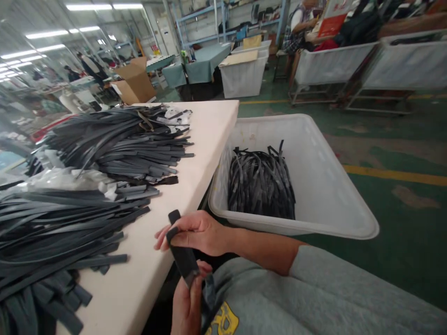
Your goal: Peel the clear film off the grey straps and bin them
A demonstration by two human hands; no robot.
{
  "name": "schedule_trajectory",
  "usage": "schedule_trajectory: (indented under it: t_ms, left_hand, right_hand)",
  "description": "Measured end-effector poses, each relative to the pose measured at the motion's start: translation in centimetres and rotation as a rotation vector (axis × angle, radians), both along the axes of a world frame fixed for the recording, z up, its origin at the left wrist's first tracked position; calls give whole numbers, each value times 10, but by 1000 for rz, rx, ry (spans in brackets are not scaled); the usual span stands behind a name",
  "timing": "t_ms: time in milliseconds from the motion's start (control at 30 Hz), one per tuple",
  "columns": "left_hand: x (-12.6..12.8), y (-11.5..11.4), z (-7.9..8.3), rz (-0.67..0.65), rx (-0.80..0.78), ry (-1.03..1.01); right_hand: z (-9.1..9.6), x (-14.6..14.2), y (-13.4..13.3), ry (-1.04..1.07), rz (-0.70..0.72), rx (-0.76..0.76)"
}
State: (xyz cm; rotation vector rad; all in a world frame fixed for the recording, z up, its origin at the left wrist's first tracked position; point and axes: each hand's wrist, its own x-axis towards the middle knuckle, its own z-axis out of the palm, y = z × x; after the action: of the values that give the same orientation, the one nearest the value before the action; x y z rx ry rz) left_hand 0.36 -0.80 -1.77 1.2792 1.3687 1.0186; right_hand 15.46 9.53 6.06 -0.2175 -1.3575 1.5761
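Observation:
A short dark grey strap [182,257] is held over the table's near edge. My right hand [199,232], reaching in from a grey sleeve, pinches its upper end with fingers closed. My left hand [186,304] grips the strap's lower end from below, thumb pressed on it. On the white table [209,135] to the left lie large heaps of similar long dark straps [115,139], and another heap [42,232] is nearest to me. A white plastic bin [324,186] to the right of the table holds a bundle of dark straps [260,184].
Crumpled clear plastic [59,179] lies between the strap heaps. A cardboard box [134,81] stands beyond the table. White fabric carts [349,63] and a seated person [296,28] are at the back right. The floor [401,139] is green with yellow lines.

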Motion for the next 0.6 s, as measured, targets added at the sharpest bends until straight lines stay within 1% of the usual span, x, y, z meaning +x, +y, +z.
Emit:
schedule_trajectory:
  t_ms: [67, 133, 200, 267, 333, 400, 433, 467, 533, 567, 600]
  left_hand:
    - [11, 0, -8, -107, -68, 8]
    - [18, 2, -14, -143, -103, -1]
    - [19, 2, -20, -105, -96, -47]
    - [15, 1, -27, -30, -94, -95]
    - [8, -2, -34, 21, -130, -98]
    - [-1, -5, -44, 46, -170, -67]
    - [-6, -6, -49, 50, -184, -50]
    - [-11, -7, -55, 51, -194, -36]
    - [-21, -8, -66, 58, -203, -26]
    - [-25, -9, -71, 63, -207, -27]
    - [-28, -10, -75, 64, -212, -28]
  right_hand:
    - [-1, 21, 7, -16, -101, 23]
    - [-4, 46, 19, -103, -219, 42]
    - [-5, 76, 35, -232, -391, 77]
    - [-1, 112, 52, -401, -632, 151]
    - [6, 155, 68, -612, -879, 257]
    - [10, 202, 86, -875, -1031, 303]
    - [7, 224, 95, -1033, -1100, 332]
    - [2, 244, 106, -1211, -1124, 366]
    - [-15, 273, 126, -1521, -1208, 362]
    - [-25, 278, 134, -1604, -1251, 334]
    - [-36, 278, 141, -1609, -1270, 333]
